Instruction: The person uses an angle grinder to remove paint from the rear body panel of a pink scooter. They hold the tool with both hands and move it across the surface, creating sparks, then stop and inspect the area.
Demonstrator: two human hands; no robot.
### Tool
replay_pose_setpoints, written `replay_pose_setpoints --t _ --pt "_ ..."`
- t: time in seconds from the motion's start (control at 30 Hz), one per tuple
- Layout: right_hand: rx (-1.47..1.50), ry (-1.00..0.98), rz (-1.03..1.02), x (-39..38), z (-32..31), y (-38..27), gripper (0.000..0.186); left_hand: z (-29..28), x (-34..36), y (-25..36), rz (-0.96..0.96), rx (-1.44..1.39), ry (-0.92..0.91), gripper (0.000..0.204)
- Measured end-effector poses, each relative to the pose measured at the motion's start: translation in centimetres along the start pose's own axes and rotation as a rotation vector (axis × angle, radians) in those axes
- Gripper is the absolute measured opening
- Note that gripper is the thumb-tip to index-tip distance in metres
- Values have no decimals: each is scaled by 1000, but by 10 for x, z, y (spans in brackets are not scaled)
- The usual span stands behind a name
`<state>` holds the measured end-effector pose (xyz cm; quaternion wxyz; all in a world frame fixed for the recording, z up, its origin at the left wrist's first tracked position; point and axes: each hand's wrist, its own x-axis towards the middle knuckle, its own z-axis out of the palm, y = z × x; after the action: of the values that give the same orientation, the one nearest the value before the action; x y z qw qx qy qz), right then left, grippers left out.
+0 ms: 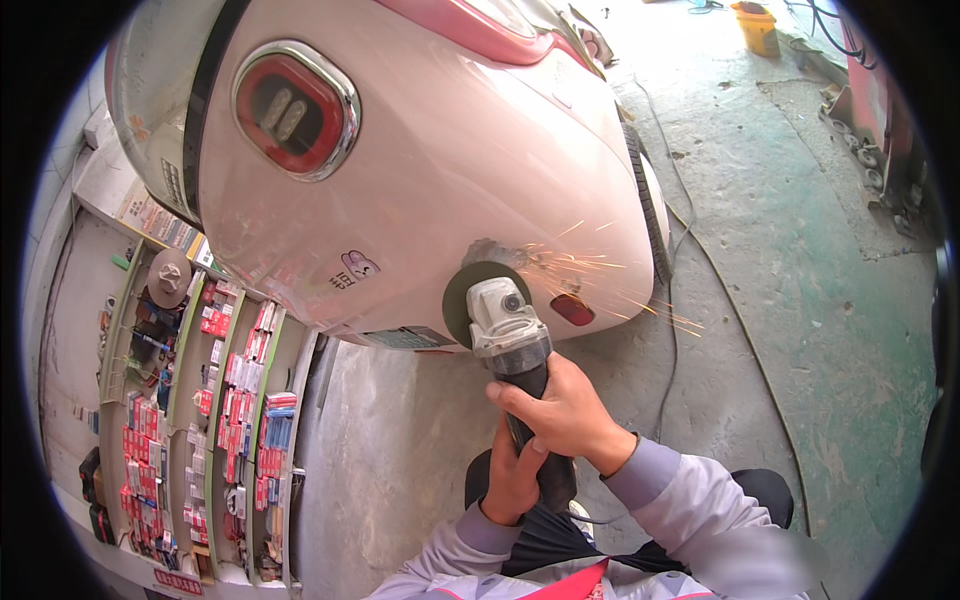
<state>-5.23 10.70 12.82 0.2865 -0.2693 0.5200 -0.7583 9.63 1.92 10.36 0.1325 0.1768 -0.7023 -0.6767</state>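
Both my hands are wrapped round an angle grinder [510, 335] with a pale head and a black body. My right hand [572, 408] grips it just behind the head, and my left hand [512, 475] closes round the lower body. The grinder's dark round disc [457, 303] meets the rear of a pale pink car [430, 170], at a grey, bared patch [488, 250] low on the panel. Orange sparks [590, 262] spray to the right from there, past a small red reflector [572, 310]. Part of the disc is hidden behind the grinder's head.
Cables [745, 345] trail over the concrete floor [850, 400] right of the car. Shelves [180, 430] full of boxed goods stand at the left, with a hat [169, 277] near their top. A yellow bucket [756, 30] sits at the far right. The car's tyre [648, 205] is beyond the sparks.
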Motion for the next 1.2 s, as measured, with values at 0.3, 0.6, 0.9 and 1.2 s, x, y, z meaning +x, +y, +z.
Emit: replay_pose_setpoints --t 0.3,0.6,0.9,1.2 --pt "44 76 95 -12 -4 8 54 5 0 -3 -26 11 -55 70" --pt "170 91 81 -14 -13 23 50 13 4 -4 20 94 -72 68" --pt "256 90 80 -12 -5 33 44 5 3 -1 -4 181 -46 70" --pt "276 22 159 -16 2 41 43 -13 0 -4 15 246 -70 73"
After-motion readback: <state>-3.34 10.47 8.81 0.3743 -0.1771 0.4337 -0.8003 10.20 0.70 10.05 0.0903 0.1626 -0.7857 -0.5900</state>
